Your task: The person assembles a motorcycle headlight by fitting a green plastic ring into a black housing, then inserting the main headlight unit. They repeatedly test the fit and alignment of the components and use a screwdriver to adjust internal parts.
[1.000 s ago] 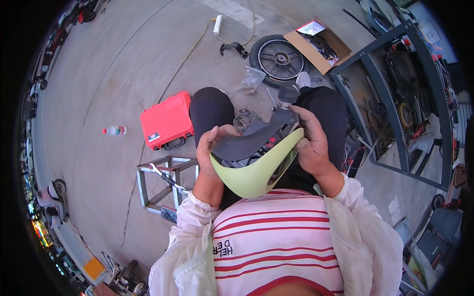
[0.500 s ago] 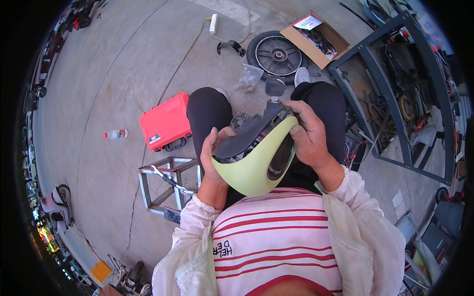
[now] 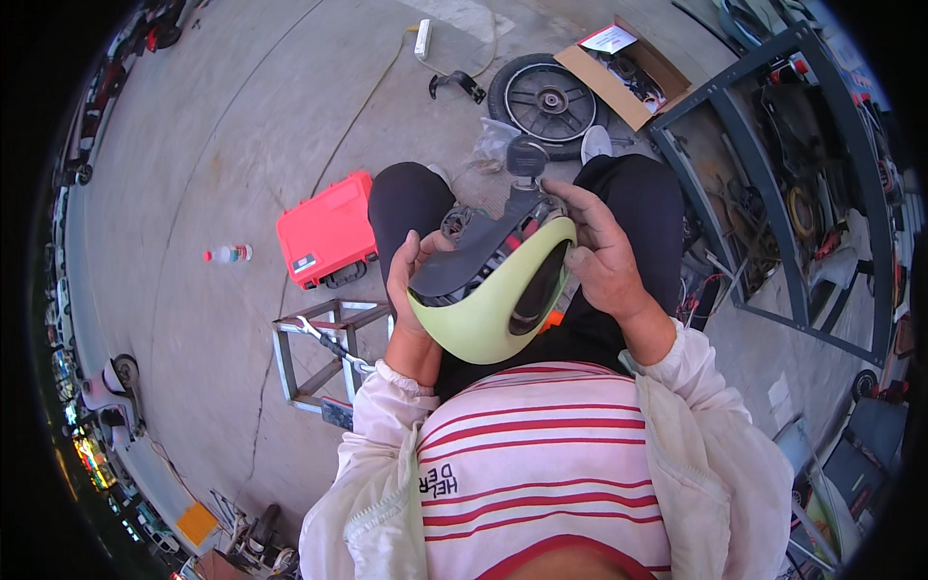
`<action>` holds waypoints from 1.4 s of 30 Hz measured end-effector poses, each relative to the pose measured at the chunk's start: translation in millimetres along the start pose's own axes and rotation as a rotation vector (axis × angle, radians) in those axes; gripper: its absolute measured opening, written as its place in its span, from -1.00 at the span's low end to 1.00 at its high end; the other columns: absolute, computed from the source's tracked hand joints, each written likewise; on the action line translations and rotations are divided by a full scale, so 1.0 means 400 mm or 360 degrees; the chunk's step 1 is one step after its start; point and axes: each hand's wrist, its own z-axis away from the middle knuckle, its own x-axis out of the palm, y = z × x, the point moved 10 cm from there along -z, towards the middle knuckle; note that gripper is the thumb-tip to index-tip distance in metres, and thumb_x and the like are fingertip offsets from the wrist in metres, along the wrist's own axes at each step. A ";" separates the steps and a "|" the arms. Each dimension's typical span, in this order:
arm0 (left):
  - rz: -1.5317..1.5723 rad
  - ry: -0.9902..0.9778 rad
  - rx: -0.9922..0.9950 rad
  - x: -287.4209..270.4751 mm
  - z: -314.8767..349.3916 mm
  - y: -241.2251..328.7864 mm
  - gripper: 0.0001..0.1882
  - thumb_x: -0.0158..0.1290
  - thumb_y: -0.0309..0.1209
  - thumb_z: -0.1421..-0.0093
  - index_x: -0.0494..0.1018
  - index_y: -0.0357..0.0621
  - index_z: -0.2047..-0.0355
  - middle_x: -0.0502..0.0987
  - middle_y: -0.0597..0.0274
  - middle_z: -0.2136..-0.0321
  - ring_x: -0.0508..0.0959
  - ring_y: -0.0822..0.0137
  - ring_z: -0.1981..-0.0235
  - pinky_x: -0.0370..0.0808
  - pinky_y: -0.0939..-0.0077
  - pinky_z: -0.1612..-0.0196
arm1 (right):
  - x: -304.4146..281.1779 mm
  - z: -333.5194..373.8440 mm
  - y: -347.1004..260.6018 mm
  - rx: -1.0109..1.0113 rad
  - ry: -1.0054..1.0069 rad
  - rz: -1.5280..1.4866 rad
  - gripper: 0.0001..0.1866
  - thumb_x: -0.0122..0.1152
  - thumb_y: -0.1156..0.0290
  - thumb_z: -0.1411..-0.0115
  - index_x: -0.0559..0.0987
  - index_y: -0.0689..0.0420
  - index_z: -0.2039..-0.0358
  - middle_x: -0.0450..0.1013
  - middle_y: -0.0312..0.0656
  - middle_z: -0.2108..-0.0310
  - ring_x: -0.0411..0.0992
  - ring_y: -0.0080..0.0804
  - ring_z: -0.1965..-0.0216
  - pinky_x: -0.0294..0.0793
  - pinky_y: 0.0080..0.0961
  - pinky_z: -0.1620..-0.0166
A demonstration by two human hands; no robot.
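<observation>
Over my lap I hold a lime-green and black moulded housing (image 3: 464, 329), which looks like a scooter's front cover. A dark oval opening or lens shows on its right side. From its far end sticks up a black, rounded piece (image 3: 527, 157) like a key head. My left hand (image 3: 408, 285) is closed round the left edge, its fingers partly hidden behind the shell. My right hand (image 3: 604, 256) grips the right edge, with the thumb on the green rim and the fingers along the far side. The underside is hidden.
A red hard case (image 3: 327, 230) and a steel frame (image 3: 319, 362) with wrenches lie left of my legs. Beyond my feet are a spoked-look wheel (image 3: 549, 100), a plastic bag (image 3: 491, 145) and an open cardboard box (image 3: 590, 72). At right stands a grey metal rack (image 3: 725, 126).
The housing has tilted and shifted slightly left and away from my body, both hands moving with it. The black rounded piece has turned, and something orange now shows behind the housing.
</observation>
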 end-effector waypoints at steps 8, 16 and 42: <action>0.0495 -0.0495 -0.0220 0.048 -0.036 -0.040 -0.40 -0.18 -0.02 -0.36 0.48 -0.39 0.00 0.61 -0.17 0.17 0.67 -0.01 0.23 0.62 0.22 0.08 | -0.039 -0.009 0.011 0.0066 0.0214 0.0516 -0.51 0.08 0.30 -0.38 0.32 0.24 -0.24 0.38 -0.14 -0.08 0.37 -0.49 -0.06 0.32 -0.53 -0.15; 0.0512 -0.0554 -0.0169 0.042 -0.047 -0.093 -0.41 -0.24 -0.04 -0.39 0.43 -0.36 -0.05 0.60 -0.09 0.10 0.62 0.06 0.10 0.51 0.25 -0.07 | -0.074 -0.010 0.065 0.0179 0.0436 -0.0038 -0.58 -0.05 0.23 -0.45 0.38 0.22 -0.19 0.46 -0.21 0.01 0.39 -0.53 -0.01 0.35 -0.56 -0.12; 0.0366 -0.0288 -0.0148 0.015 -0.067 -0.111 -0.29 -0.21 0.08 -0.32 0.35 -0.36 -0.15 0.51 -0.13 -0.04 0.56 0.00 -0.03 0.45 0.16 -0.17 | -0.066 -0.041 0.038 0.0020 0.0297 0.0191 -0.65 0.12 0.32 -0.36 0.45 0.21 -0.09 0.49 -0.20 0.13 0.42 -0.53 0.08 0.38 -0.56 -0.05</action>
